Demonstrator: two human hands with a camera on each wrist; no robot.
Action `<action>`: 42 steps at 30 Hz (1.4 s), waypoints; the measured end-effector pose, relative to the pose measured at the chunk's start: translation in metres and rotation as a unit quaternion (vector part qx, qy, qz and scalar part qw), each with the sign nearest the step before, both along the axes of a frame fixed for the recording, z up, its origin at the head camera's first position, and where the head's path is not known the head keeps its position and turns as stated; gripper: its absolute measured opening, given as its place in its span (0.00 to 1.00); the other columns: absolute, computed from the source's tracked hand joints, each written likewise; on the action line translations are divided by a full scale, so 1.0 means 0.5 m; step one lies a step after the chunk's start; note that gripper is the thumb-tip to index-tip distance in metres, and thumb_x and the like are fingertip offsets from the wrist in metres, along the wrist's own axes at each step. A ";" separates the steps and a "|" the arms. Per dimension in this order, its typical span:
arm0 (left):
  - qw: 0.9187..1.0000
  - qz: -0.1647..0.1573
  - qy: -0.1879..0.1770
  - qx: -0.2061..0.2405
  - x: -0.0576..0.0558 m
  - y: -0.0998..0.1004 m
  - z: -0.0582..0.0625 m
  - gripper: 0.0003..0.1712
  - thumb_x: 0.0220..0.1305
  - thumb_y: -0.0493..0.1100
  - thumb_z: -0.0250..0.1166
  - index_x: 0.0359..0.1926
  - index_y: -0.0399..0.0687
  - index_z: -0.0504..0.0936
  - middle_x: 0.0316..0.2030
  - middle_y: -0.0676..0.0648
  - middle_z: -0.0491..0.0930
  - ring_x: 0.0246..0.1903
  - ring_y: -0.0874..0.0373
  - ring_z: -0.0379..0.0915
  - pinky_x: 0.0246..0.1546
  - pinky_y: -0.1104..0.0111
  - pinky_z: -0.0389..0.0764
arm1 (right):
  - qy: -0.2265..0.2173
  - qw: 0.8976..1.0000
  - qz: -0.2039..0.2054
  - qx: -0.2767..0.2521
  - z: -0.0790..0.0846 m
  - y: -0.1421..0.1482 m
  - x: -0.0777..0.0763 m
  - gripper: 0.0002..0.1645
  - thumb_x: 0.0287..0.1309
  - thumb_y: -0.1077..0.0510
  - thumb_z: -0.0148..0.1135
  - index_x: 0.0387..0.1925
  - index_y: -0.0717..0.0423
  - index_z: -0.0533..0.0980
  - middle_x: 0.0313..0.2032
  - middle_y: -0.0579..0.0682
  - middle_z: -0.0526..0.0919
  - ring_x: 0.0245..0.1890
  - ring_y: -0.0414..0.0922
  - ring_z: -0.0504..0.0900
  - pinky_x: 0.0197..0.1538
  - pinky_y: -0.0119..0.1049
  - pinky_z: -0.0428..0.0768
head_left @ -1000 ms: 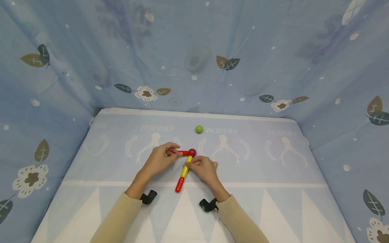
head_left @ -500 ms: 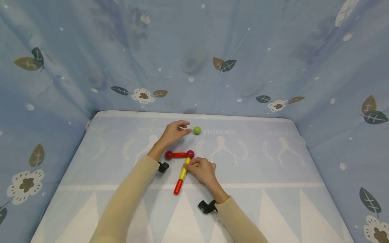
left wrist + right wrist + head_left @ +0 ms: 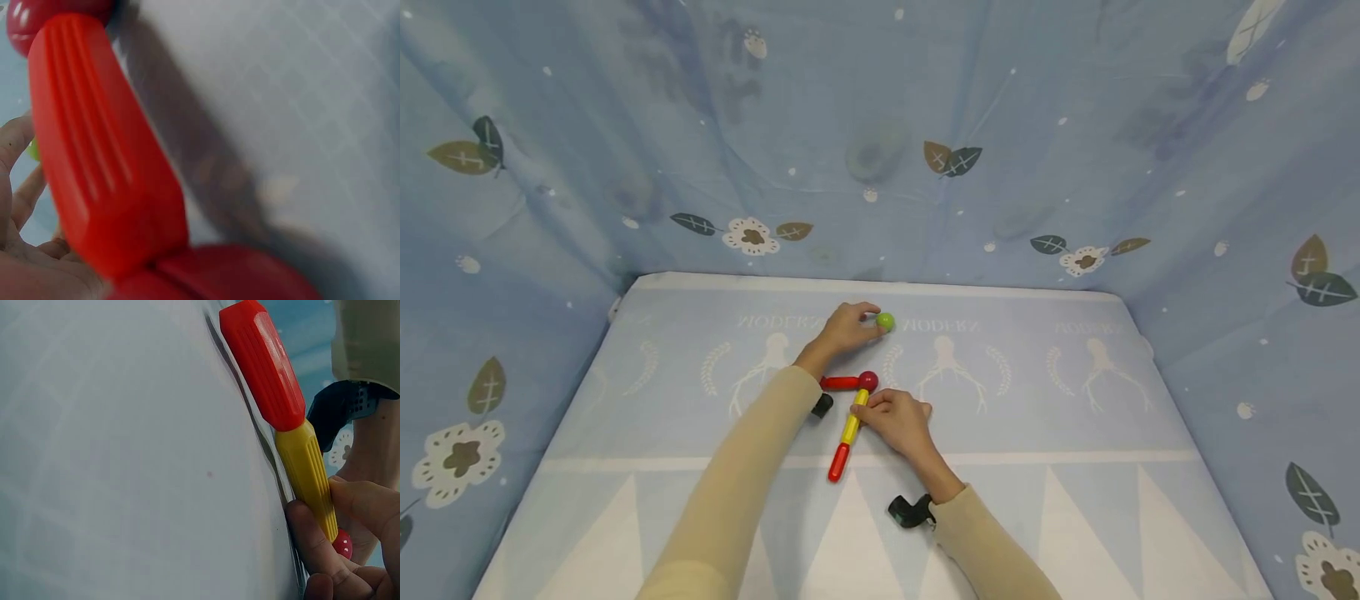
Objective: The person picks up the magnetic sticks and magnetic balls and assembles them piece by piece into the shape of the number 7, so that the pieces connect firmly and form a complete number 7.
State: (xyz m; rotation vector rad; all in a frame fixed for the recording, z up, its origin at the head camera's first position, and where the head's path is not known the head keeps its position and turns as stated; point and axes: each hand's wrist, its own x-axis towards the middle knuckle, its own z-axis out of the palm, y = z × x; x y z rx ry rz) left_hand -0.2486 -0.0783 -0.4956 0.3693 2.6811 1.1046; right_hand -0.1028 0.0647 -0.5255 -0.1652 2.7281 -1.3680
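Note:
At the far part of the table, my left hand point(image 3: 846, 327) has its thumb and fingertips around a green ball point(image 3: 885, 322), pinching it. My right hand point(image 3: 901, 419) pinches a yellow magnetic rod point(image 3: 306, 475) between thumb and finger. A red rod point(image 3: 264, 365) continues from the yellow one's near end, and a dark red ball point(image 3: 868, 381) sits at its far end. From that ball another red rod point(image 3: 840, 383) runs left. Its left end meets a second dark red ball point(image 3: 231, 275), mostly hidden by the left wrist in the head view.
The joined rods lie on a table with a patterned light blue and white cloth point(image 3: 1060, 517). A blue patterned curtain point(image 3: 880, 233) rises behind and at both sides. Black wrist cameras point(image 3: 910, 511) jut from the wrists close to the cloth.
My left hand has let go of the left red rod, moved away from me and right, and taken hold of the green ball. The right hand keeps its grip on the yellow rod.

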 end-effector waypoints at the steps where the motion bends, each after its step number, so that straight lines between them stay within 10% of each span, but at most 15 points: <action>1: 1.000 0.000 0.004 -0.007 0.000 0.002 0.000 0.29 0.65 0.50 0.69 0.64 0.44 0.77 0.56 0.35 0.76 0.56 0.44 0.72 0.56 0.54 0.73 | 0.001 1.000 0.001 -0.002 0.001 -0.001 0.000 0.14 0.55 0.45 0.73 0.26 0.50 0.83 0.18 0.30 0.82 0.26 0.34 0.78 0.47 0.51 0.55; 19: 1.000 0.016 0.024 0.007 0.032 0.001 0.015 0.22 0.65 0.47 0.70 0.58 0.46 0.80 0.53 0.37 0.74 0.53 0.46 0.70 0.52 0.55 0.74 | -0.003 1.000 0.000 -0.001 -0.001 -0.003 0.000 0.15 0.56 0.44 0.72 0.26 0.49 0.82 0.18 0.29 0.81 0.26 0.34 0.78 0.47 0.52 0.55; 32: 0.996 0.016 0.068 0.058 0.174 -0.054 0.059 0.23 0.64 0.51 0.71 0.57 0.51 0.81 0.51 0.41 0.74 0.49 0.47 0.73 0.47 0.55 0.77 | 0.009 1.000 0.002 -0.003 -0.004 -0.001 -0.001 0.15 0.56 0.44 0.73 0.26 0.49 0.83 0.18 0.29 0.81 0.27 0.34 0.79 0.46 0.53 0.55; 42: 0.993 0.042 0.073 0.083 0.319 -0.117 0.042 0.24 0.60 0.52 0.74 0.56 0.52 0.83 0.48 0.43 0.74 0.46 0.47 0.74 0.45 0.56 0.76 | 0.010 1.000 0.003 0.003 0.004 0.000 0.005 0.15 0.56 0.43 0.71 0.27 0.50 0.84 0.18 0.31 0.82 0.29 0.36 0.80 0.48 0.55 0.56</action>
